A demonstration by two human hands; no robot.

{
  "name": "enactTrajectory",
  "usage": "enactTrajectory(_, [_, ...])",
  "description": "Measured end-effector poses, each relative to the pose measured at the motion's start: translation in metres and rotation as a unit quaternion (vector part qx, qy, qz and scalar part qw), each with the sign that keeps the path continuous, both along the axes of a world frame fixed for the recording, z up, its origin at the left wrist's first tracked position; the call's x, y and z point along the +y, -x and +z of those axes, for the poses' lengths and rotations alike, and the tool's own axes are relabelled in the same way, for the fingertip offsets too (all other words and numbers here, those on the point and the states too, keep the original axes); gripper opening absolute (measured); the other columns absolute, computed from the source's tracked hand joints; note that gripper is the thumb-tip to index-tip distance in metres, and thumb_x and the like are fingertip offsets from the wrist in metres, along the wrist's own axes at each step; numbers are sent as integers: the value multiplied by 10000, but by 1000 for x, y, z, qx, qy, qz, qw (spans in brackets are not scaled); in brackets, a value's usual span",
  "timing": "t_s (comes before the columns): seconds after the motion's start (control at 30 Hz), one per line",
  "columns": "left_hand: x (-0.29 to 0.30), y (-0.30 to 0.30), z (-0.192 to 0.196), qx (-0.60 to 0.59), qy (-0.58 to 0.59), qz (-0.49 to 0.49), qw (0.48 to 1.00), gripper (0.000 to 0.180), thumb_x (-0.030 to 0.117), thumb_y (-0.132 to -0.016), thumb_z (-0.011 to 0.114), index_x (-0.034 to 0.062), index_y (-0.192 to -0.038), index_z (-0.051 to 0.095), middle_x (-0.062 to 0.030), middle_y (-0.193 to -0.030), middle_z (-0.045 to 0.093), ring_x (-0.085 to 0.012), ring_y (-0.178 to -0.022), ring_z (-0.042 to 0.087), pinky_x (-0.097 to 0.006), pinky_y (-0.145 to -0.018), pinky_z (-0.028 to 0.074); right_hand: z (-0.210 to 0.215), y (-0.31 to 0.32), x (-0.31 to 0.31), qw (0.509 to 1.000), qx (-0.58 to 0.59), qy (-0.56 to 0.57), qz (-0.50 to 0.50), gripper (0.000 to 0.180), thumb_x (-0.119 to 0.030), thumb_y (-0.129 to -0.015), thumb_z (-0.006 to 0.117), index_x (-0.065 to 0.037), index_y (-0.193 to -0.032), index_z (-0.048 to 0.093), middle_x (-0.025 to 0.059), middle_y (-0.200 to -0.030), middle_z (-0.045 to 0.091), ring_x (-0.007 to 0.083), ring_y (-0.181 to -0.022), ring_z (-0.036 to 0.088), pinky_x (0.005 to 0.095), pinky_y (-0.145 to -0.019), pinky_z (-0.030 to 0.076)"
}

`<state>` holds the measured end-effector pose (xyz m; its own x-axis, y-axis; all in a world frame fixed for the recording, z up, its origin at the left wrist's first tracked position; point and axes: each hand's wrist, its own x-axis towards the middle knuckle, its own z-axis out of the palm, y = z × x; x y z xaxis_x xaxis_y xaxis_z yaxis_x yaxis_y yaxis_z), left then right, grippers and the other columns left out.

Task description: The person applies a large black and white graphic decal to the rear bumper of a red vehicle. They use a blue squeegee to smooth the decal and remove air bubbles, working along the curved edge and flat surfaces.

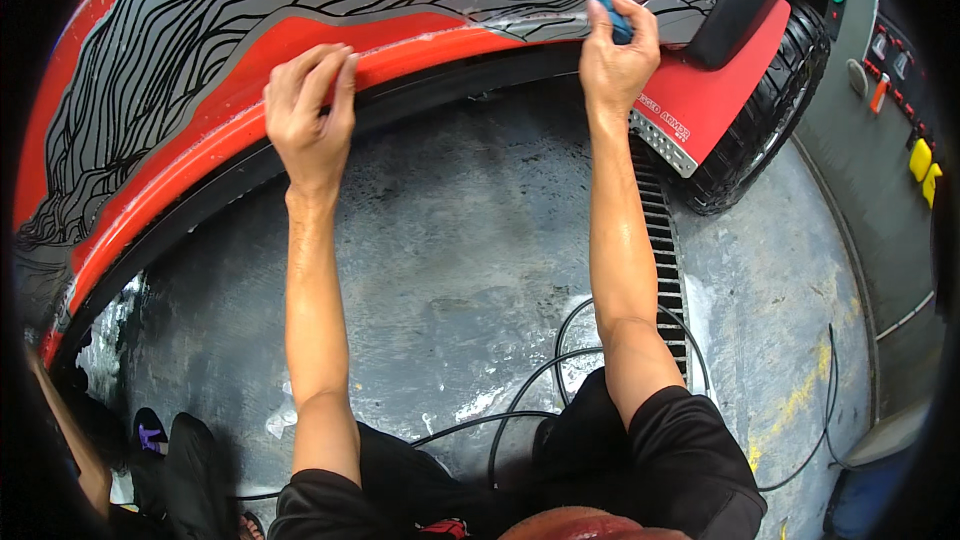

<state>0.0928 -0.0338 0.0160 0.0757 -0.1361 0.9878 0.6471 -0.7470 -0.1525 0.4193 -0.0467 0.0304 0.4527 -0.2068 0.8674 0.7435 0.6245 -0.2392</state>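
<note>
- Grey, worn concrete floor (430, 240), with wet patches and yellow marks toward its right edge.
- Glossy red car body (330, 28) with a grey graphic (150, 50) of wavy black lines across its side; water beads and pale streaks mark its lower edge.
- Black, chunky-treaded rubber tyre (790, 90) at the car's right end.
- Flat red mud flap (715, 100) beside the tyre, bearing pale printed lettering.
- Slotted dark drain grating (662, 230), running down the floor below the flap.
- Thin black hose (557, 345), looped near the floor's lower edge.
- Dark blue object (860, 510) at the lower right, cut off; cannot tell whether it is a container.
- Bare left hand (310, 100), fingers loosely curled at the car's lower edge; cannot tell whether it grips anything.
- Bare right hand (622, 60), well apart from the left, thumb and fingers pinching the cloth.
- Small, crumpled blue cloth (622, 32), near the lower edge of the graphic, left of the wheel arch.
</note>
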Motion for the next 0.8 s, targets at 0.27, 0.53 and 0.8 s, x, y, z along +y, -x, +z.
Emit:
enactTrajectory(0.27, [38,48,-33,-38,-85,166,982,93,162,-928,853,141,-1013,823,20,-1045,780,-165,-1006,692,-328,-941,433,-9,15,42,992,-75,9,-106,169,-122,-913,809,-72,-1069,767,107,-1172,696,302,-1091,645,449,-957,450])
enactTrajectory(0.53, [51,40,-32,-67,-109,213,969,57,237,-923,846,187,-940,824,72,-996,756,-139,-948,646,-318,-891,395,22,-46,49,984,-67,-2,-164,168,-146,-915,794,-91,-1073,797,126,-1164,710,326,-1085,658,480,-939,465])
enactTrajectory(0.8, [54,40,-30,-72,-126,219,965,39,206,-908,843,185,-933,823,74,-970,757,-137,-924,649,-319,-871,402,24,-35,44,988,-75,-16,-137,154,-113,-909,782,-40,-1044,784,165,-1018,739,362,-1038,681,472,-931,512])
